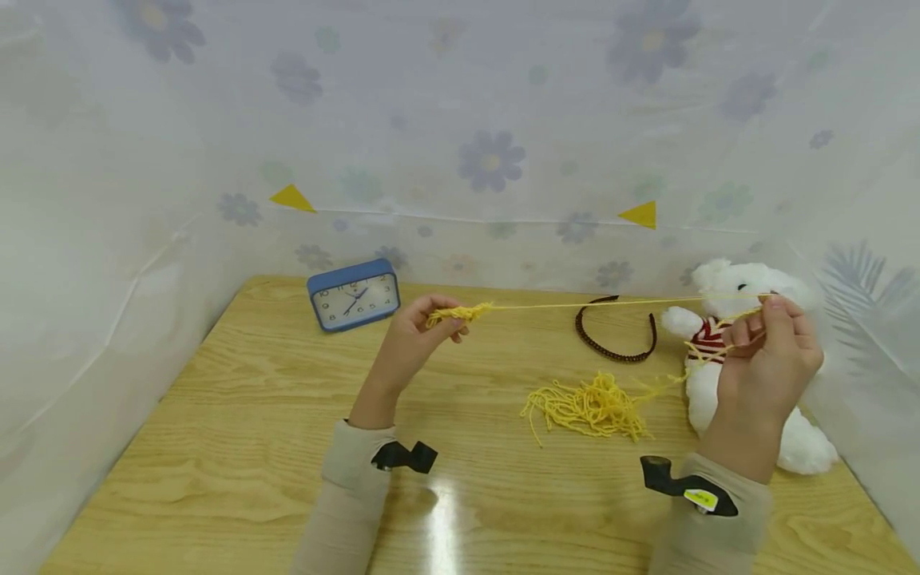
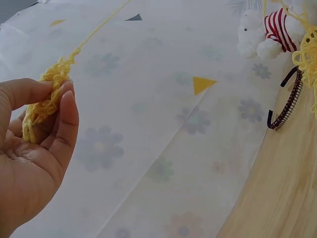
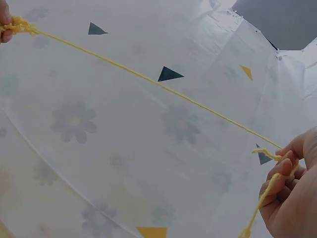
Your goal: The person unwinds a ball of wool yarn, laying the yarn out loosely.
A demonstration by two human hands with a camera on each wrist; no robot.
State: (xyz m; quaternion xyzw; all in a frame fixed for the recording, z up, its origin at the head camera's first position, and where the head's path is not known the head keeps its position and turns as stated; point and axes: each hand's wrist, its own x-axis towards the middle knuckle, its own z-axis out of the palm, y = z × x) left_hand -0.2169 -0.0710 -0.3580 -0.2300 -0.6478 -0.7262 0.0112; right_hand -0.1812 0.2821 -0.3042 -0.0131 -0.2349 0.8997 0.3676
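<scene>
My left hand [image 1: 420, 335] pinches a small looped bundle of yellow yarn [image 2: 47, 99] between thumb and fingers, above the table. From that bundle a single strand [image 3: 163, 87] runs taut to my right hand [image 1: 769, 359], raised at the right in front of a white plush toy. The right fingers [image 3: 280, 173] pinch the strand's other end, and a short tail pokes out beside them. More yarn hangs from the right hand toward a loose tangled pile of yellow yarn [image 1: 596, 406] on the table.
On the wooden table [image 1: 237, 447], a blue alarm clock [image 1: 354, 295] stands at the back left. A dark beaded headband [image 1: 611, 351] lies at the back right. The white plush toy [image 1: 704, 399] in a striped red top sits at the right edge. Flowered sheeting [image 1: 489, 96] encloses the table.
</scene>
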